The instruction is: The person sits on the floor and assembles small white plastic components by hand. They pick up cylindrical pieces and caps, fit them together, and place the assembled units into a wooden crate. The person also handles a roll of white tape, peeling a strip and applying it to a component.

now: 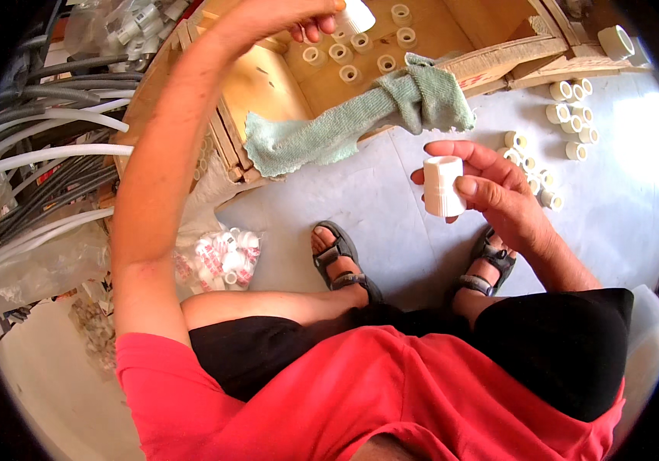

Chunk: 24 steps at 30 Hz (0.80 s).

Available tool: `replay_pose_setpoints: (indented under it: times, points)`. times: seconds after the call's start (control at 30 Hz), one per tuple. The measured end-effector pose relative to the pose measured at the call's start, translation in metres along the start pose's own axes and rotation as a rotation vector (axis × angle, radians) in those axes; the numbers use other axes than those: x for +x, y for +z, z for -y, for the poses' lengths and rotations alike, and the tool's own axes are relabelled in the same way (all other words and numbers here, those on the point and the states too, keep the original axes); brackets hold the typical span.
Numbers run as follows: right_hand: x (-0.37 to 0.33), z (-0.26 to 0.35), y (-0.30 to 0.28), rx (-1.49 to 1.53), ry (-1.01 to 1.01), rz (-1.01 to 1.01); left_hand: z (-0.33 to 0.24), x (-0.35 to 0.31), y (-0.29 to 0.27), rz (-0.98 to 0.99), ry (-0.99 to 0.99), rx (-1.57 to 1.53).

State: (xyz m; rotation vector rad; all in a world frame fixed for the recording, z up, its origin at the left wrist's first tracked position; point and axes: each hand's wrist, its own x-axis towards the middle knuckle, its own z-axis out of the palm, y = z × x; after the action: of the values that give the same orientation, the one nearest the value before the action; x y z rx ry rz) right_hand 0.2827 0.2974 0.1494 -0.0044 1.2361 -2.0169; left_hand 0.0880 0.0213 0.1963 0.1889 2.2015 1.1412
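Note:
My right hand (502,188) grips a white plastic pipe fitting (443,187) between thumb and fingers, above the floor. The fitting is held upright, its round opening on top and a ribbed band round its lower end. At the top edge, my left hand (316,17) is closed on another white pipe fitting (355,15), over the wooden crate (452,65). Part of that hand and fitting is cut off by the frame. Several white ring-like fittings (339,53) stand inside the crate below the left hand.
A green cloth (345,127) hangs over the crate's near edge. Groups of white fittings (573,115) stand on the grey floor (391,192) at right. Left lie hoses and pipes (53,157) and a clear bag of white fittings (226,257). My sandalled feet (341,253) are below.

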Motion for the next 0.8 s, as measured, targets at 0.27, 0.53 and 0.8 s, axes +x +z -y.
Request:
replay_pose_setpoints:
  times: [0.27,0.53,0.8]
  points:
    - [0.000,0.002,-0.007,0.050,0.042,0.028,0.067,0.065,0.034,-0.045,-0.023,0.230]
    - [0.001,-0.004,-0.018,0.096,0.088,-0.029,0.084,0.112,0.054,-0.070,-0.134,0.320]
    - [0.001,-0.009,-0.030,0.133,0.092,-0.010,0.099,0.129,0.068,0.071,-0.199,0.196]
